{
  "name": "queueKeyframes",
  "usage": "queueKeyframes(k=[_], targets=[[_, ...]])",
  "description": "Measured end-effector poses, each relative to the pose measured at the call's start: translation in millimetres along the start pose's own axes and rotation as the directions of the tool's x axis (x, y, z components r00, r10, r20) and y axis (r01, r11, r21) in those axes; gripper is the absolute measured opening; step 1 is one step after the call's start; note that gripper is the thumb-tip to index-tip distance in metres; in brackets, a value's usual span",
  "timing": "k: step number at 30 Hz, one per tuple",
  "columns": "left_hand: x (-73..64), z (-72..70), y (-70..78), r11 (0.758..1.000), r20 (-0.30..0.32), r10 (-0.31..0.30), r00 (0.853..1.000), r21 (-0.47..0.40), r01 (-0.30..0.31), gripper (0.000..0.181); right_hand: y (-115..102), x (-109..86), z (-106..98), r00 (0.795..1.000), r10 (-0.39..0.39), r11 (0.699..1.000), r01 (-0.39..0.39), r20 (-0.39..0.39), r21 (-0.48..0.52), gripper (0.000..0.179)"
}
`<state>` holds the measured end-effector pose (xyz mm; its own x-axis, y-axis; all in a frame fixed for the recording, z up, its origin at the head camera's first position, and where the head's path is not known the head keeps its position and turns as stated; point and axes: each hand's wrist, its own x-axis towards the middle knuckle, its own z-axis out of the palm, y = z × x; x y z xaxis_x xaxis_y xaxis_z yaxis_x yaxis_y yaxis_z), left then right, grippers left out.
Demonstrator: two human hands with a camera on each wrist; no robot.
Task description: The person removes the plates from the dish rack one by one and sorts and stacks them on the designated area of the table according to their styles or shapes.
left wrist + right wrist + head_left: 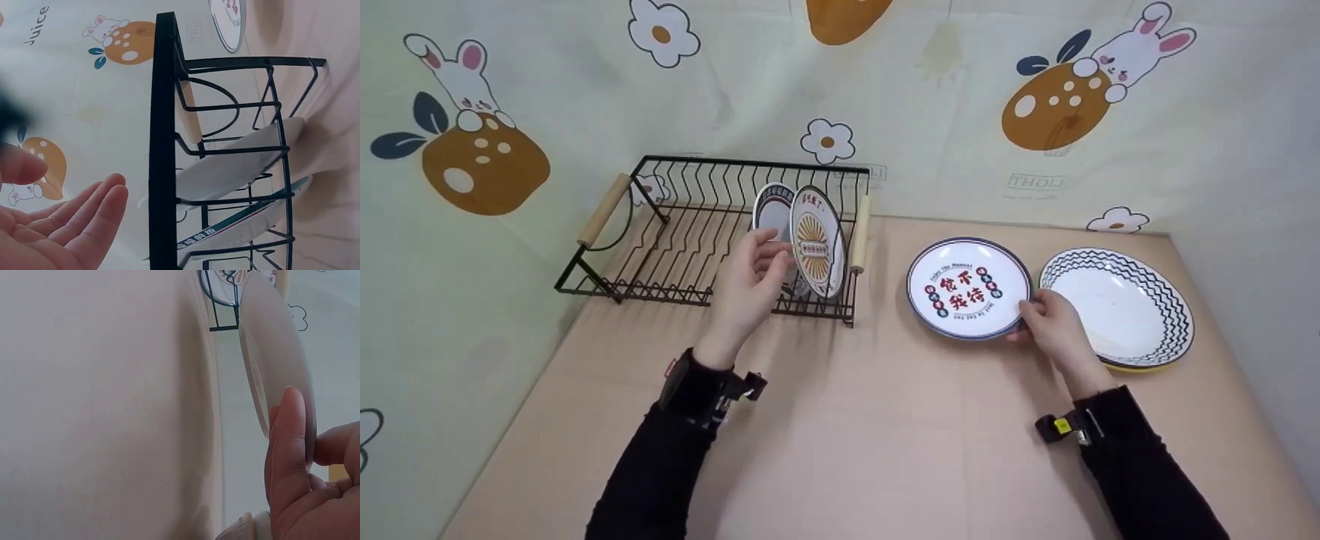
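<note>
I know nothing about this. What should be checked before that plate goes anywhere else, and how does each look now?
1. Plate gripped by the right hand: ok, at its edge.
2. Plate off the table: ok, right wrist view shows it raised.
3. Left hand free: ok, holding nothing.
4. Room in the rack: ok, slots free left of its two plates.
5. Bowl out of the way: ok, right of the plate.
6. Rack steady: cannot tell.

Left grip [751,281]: fingers [100,222] loosely extended, thumb [22,166] apart
Right grip [1056,326]: pinching, thumb on top, fingers beneath
Left arm [649,465]: black-sleeved, forward, slanted inward
Right arm [1147,472]: black-sleeved, forward, slanted inward
</note>
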<state>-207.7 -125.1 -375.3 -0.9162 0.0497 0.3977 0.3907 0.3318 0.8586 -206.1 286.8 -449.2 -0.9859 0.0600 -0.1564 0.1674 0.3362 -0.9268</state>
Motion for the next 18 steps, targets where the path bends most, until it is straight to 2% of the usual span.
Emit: queueKeyframes(k=[5,12,18], targets=[[2.2,-4.7,-2.1,0.999,-0.009,0.006,1.0,0.034,-0.006,0.04,3,1.5,3,1.0,0.019,1.0,-0.02,0.01,0.02,0.045],[5.2,-11.1,-3.6,0.998,-0.039,-0.028,0.999,0.059,0.031,0.04,6,3.8,5,1.0,0.019,0.999,-0.019,0.02,0.03,0.041],[9.1,-16.6,-7.3,0.996,-0.066,0.007,0.998,0.084,-0.001,0.039,8,5.5,8,1.0,0.017,0.999,-0.017,0.011,0.039,0.037]])
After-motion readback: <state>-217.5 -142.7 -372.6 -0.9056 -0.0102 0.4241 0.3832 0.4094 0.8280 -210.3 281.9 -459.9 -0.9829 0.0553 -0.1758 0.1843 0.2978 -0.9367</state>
